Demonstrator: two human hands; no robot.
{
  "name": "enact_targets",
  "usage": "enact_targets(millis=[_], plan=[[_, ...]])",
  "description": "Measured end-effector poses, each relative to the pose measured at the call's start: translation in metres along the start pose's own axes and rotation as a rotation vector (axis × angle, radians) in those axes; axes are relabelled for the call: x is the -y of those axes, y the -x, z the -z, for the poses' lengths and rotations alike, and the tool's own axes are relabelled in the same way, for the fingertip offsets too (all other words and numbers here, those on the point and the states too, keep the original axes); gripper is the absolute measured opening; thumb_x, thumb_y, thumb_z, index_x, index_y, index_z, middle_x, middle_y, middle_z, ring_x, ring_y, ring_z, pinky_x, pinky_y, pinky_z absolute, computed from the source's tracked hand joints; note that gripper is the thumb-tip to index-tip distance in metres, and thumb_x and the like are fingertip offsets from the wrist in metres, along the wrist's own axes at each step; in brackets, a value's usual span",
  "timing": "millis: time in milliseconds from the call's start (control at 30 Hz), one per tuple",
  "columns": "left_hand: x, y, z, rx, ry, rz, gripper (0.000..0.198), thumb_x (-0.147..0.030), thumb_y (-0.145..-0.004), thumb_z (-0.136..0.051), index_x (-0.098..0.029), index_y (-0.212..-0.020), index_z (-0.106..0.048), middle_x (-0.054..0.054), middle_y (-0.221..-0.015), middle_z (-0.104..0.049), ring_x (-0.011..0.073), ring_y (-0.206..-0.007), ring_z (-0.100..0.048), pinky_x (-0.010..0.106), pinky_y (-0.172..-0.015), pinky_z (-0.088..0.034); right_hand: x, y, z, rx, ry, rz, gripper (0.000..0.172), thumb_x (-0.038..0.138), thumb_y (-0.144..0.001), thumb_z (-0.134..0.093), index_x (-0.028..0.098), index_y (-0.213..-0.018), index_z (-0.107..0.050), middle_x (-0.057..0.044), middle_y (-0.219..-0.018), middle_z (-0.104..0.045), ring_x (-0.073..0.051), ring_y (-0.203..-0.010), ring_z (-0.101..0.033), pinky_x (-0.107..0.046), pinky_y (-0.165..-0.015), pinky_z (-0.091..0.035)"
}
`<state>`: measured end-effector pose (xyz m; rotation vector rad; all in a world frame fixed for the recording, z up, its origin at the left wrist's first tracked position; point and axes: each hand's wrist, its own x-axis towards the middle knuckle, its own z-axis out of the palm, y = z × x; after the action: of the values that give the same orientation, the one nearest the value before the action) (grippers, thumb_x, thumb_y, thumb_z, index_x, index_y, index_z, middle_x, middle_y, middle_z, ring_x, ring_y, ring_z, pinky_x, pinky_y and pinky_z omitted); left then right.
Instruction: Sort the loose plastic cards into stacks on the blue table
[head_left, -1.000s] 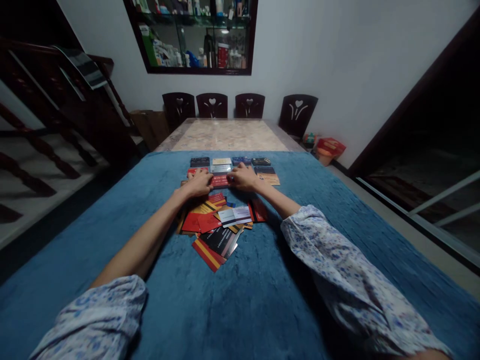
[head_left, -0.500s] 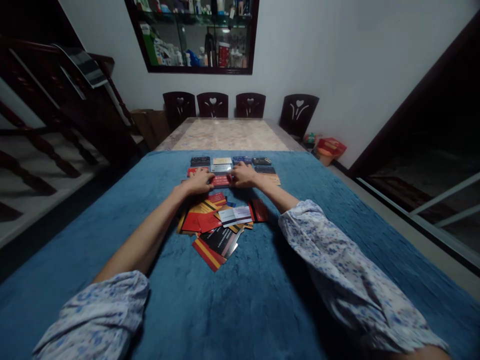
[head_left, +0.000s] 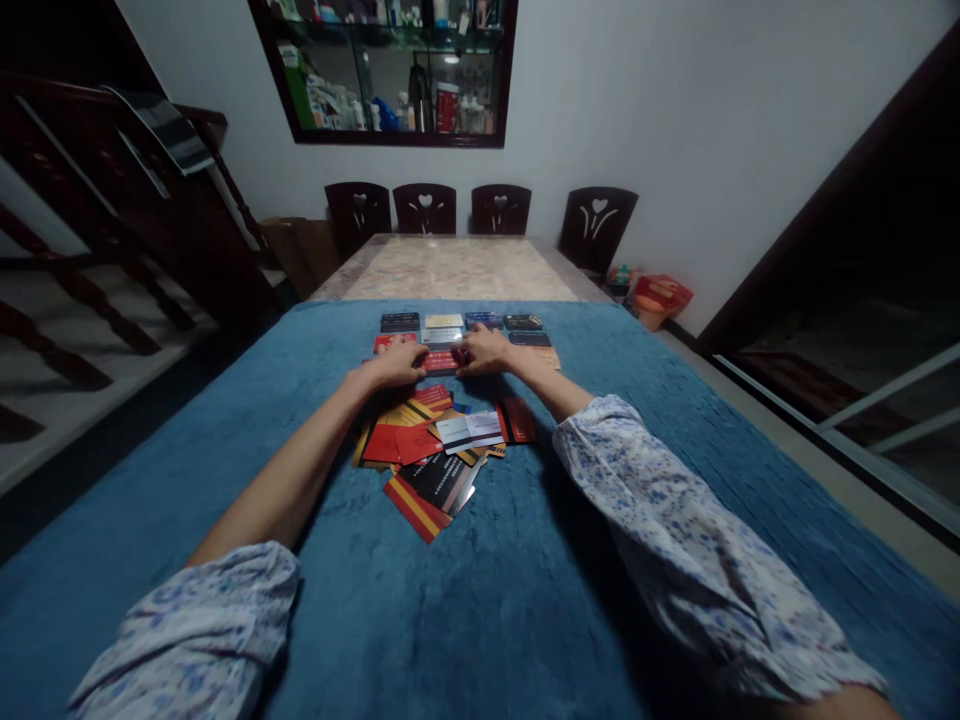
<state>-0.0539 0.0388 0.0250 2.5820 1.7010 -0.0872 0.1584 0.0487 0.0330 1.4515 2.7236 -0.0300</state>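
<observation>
A red card (head_left: 442, 361) lies flat between my two hands, below a pale silver card (head_left: 441, 337) in the laid-out rows. My left hand (head_left: 396, 364) pinches its left edge, and my right hand (head_left: 484, 351) has its fingertips on the right edge. Behind them run a dark card (head_left: 400, 322), a cream card (head_left: 444, 321), a blue card (head_left: 480, 319) and a black card (head_left: 523, 322). Another red card (head_left: 390, 342) is partly covered by my left hand. Nearer me lies a loose pile of mixed cards (head_left: 420, 443), overlapping at many angles.
A blue cloth (head_left: 480, 600) covers the near part of the table; bare patterned tabletop (head_left: 457, 265) shows beyond. Several dark chairs (head_left: 425, 208) stand at the far end. Stair railings (head_left: 90, 230) are on the left, and a red bag (head_left: 661, 292) sits at the right.
Almost nothing differs. Both hands stay at the red card's edges, with my right hand and forearm shifted very slightly left.
</observation>
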Motion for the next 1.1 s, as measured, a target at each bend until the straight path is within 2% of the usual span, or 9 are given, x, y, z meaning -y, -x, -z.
enact_targets(millis=[100,367,567,800,967,1100], plan=[[-0.001,0.001,0.001,0.007,-0.001,-0.004,0.041,-0.029,-0.089,-0.054,-0.023,-0.129,-0.064,0.012,-0.137,-0.062,0.0337,-0.135,-0.044,0.053,-0.110,-0.041,0.002,0.000,0.001,-0.004,0.006,-0.011,0.036,0.044,-0.088,-0.066,0.023,-0.117,-0.071,-0.015,-0.130,-0.066,-0.039,-0.128,-0.045,-0.052,-0.099,-0.042],[0.001,0.001,-0.002,-0.036,0.047,-0.011,0.036,-0.031,-0.087,-0.057,-0.023,-0.121,-0.067,0.010,-0.130,-0.066,0.0321,-0.132,-0.048,0.048,-0.111,-0.042,0.004,0.000,0.006,0.015,-0.005,-0.031,0.036,0.039,-0.085,-0.069,0.023,-0.118,-0.073,-0.014,-0.131,-0.067,-0.039,-0.127,-0.047,-0.050,-0.098,-0.045],[0.003,0.001,-0.007,-0.055,0.048,-0.006,0.040,-0.032,-0.089,-0.056,-0.022,-0.126,-0.065,0.013,-0.134,-0.064,0.0336,-0.135,-0.045,0.053,-0.112,-0.039,0.005,0.001,0.007,0.028,0.009,-0.037,0.033,0.037,-0.086,-0.066,0.024,-0.116,-0.073,-0.013,-0.129,-0.069,-0.037,-0.129,-0.047,-0.048,-0.097,-0.045],[0.005,0.004,-0.011,-0.049,0.068,0.010,0.054,-0.034,-0.091,-0.054,-0.021,-0.144,-0.055,0.016,-0.143,-0.057,0.0352,-0.140,-0.038,0.057,-0.114,-0.035,0.005,0.001,0.007,0.030,0.070,-0.023,0.044,0.042,-0.087,-0.065,0.022,-0.127,-0.069,-0.017,-0.136,-0.064,-0.041,-0.131,-0.043,-0.053,-0.098,-0.042],[0.006,0.005,-0.012,-0.101,0.108,0.032,0.051,-0.032,-0.088,-0.057,-0.026,-0.138,-0.060,0.013,-0.137,-0.062,0.0354,-0.138,-0.041,0.058,-0.112,-0.037,0.007,0.003,0.007,0.006,0.069,-0.030,0.041,0.041,-0.089,-0.063,0.023,-0.124,-0.071,-0.017,-0.132,-0.066,-0.040,-0.128,-0.046,-0.052,-0.097,-0.041],[0.004,0.006,-0.011,-0.119,0.128,0.024,0.048,-0.030,-0.086,-0.058,-0.022,-0.133,-0.065,0.014,-0.134,-0.065,0.0372,-0.135,-0.044,0.059,-0.109,-0.039,0.007,0.003,0.008,0.015,0.063,-0.020,0.040,0.041,-0.088,-0.064,0.022,-0.123,-0.072,-0.017,-0.133,-0.066,-0.039,-0.127,-0.046,-0.051,-0.097,-0.041]])
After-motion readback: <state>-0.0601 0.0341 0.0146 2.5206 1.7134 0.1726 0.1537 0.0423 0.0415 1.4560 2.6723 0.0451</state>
